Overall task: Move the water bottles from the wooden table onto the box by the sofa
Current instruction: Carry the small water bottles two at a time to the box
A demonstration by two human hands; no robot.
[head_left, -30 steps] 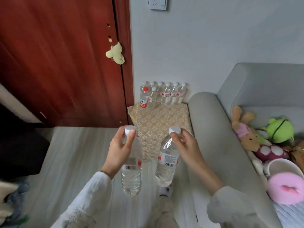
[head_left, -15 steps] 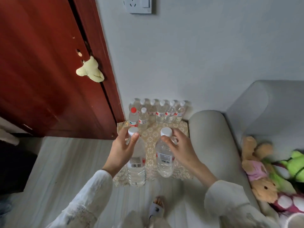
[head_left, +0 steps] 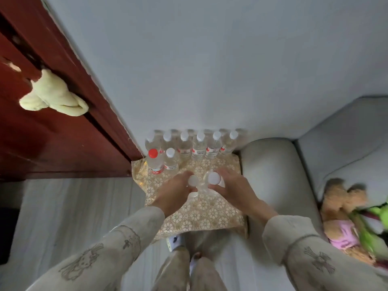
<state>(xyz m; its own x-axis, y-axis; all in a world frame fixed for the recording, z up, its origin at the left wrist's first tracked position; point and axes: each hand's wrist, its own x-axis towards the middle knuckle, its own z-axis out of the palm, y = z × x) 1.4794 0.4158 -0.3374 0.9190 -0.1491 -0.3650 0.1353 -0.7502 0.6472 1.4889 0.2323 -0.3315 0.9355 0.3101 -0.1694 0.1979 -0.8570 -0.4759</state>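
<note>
My left hand (head_left: 175,191) grips a clear white-capped water bottle (head_left: 193,181) near its neck. Right beside it, my right hand (head_left: 231,185) grips a second white-capped bottle (head_left: 213,178). Both bottles stand upright over the box covered by a gold-patterned cloth (head_left: 201,215), and their bodies are mostly hidden by my hands. Whether their bases touch the cloth I cannot tell. Several more bottles (head_left: 199,144) line the back of the box against the wall. A red-capped bottle (head_left: 154,161) and a white-capped one (head_left: 171,159) stand in front of that row at the left.
The grey sofa's armrest (head_left: 270,177) borders the box on the right, with plush toys (head_left: 346,217) on the seat. A red-brown door (head_left: 52,139) with a pale yellow cloth (head_left: 54,95) on its handle stands left. My legs and a slipper (head_left: 175,241) are below the box.
I have stepped closer and now look straight down on the box. Both hands have lowered the two bottles together over the middle of the cloth.
</note>
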